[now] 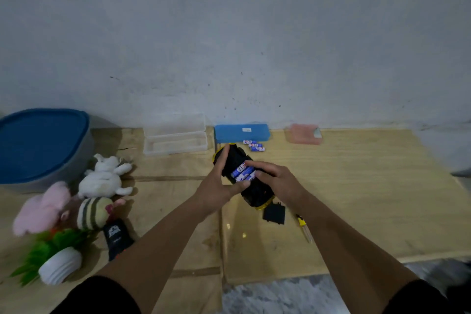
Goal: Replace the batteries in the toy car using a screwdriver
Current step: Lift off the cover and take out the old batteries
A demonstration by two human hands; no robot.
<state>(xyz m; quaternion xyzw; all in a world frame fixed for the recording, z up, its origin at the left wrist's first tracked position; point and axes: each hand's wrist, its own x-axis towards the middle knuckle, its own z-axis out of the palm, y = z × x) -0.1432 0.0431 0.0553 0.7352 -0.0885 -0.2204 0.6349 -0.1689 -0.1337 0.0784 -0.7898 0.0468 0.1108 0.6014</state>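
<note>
The black and yellow toy car [254,190] lies upside down, lifted between both hands, its battery bay uncovered. Blue and white batteries [242,173] sit side by side in the bay. My left hand [219,186] grips the car's left side, thumb across the underside. My right hand [277,178] rests on the right side with fingertips on the batteries. The black battery cover [274,214] lies on the mat just below the car. A yellow-handled screwdriver [304,228] lies to its right. Three loose batteries [255,146] lie beyond the car.
A blue case [242,132] and clear plastic box [175,134] stand against the wall, a pink box [303,134] farther right. Left: a blue-lidded tub [40,145], plush toys [102,178], a fake plant in a white pot [60,265] and a black remote [117,237].
</note>
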